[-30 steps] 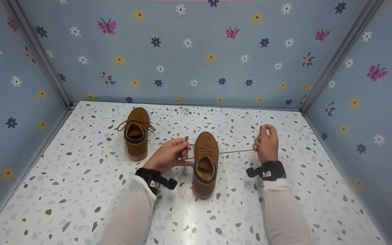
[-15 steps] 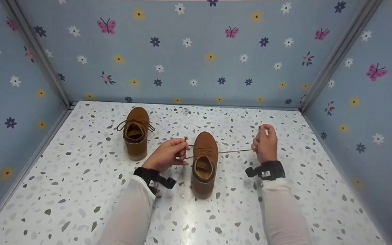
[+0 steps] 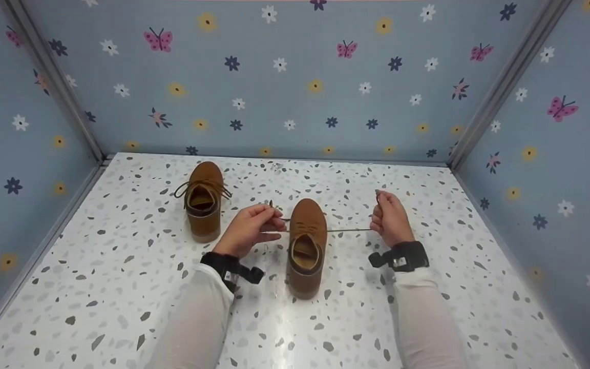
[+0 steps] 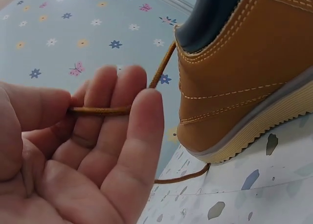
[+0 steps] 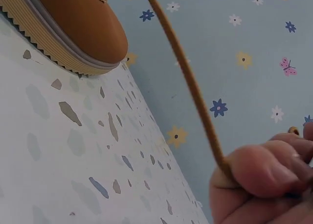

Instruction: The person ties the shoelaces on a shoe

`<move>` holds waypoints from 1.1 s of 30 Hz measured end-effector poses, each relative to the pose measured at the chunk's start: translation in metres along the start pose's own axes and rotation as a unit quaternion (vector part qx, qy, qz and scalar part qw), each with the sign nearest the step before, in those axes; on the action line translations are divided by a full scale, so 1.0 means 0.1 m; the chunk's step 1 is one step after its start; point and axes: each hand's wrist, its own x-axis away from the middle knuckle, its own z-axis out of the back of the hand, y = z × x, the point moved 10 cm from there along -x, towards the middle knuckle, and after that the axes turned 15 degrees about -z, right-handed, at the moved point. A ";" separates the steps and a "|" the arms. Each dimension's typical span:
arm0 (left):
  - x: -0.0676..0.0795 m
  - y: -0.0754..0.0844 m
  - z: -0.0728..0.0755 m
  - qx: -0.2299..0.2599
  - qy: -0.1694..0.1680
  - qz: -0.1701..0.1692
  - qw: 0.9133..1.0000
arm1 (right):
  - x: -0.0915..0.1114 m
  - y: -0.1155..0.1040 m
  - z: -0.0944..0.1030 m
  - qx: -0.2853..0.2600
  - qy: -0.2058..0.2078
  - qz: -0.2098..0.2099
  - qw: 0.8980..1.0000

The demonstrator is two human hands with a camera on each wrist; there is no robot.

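A brown lace-up shoe (image 3: 307,215) stands upright on the speckled surface between my hands, toe pointing away. My left hand (image 3: 248,228), left of it, pinches a brown shoelace (image 4: 100,110) between thumb and fingers. In the left wrist view that lace crosses the fingers and climbs to the shoe's collar; more lace shows low by the sole. Right of the shoe, my right hand (image 3: 391,219) grips the other lace end (image 5: 188,82) in curled fingers. It runs nearly straight from the shoe to that hand, and a short tip pokes out above the fingers.
A second brown shoe (image 3: 204,225), its lace tied in a bow, stands at the back left. Blue walls (image 3: 295,77) with flowers and butterflies enclose the white speckled surface (image 3: 356,318) at the back and both sides.
My right hand has moved left toward the shoe and tilted inward. My left hand has risen slightly and turned, its lace still pinched. Both shoes stay put.
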 end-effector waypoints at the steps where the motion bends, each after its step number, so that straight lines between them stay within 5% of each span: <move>1: 0.00 0.00 0.01 -0.002 0.008 0.000 1.000 | 0.00 0.02 -0.02 0.011 0.000 -0.011 1.000; 7: -0.01 0.00 0.09 -0.036 0.039 0.004 0.999 | -0.07 0.08 -0.08 0.117 0.027 -0.045 0.992; 11: -0.03 -0.03 0.11 -0.062 0.041 0.012 0.997 | -0.14 0.03 -0.14 0.230 0.031 -0.031 0.972; 15: -0.03 -0.05 0.12 -0.079 0.041 0.020 0.996 | -0.17 -0.01 -0.20 0.359 0.030 -0.025 0.933; 23: -0.02 -0.06 0.11 -0.101 0.036 0.029 0.994 | -0.16 -0.13 -0.28 0.571 0.064 0.009 0.818; 26: -0.02 -0.06 0.11 -0.106 0.035 0.033 0.993 | -0.18 -0.15 -0.36 0.617 0.076 0.016 0.783; 28: -0.01 -0.06 0.11 -0.109 0.033 0.034 0.993 | -0.22 -0.10 -0.41 0.639 0.072 0.003 0.766; 33: -0.01 -0.06 0.09 -0.112 0.034 0.033 0.993 | -0.28 0.08 -0.48 0.662 0.049 -0.058 0.746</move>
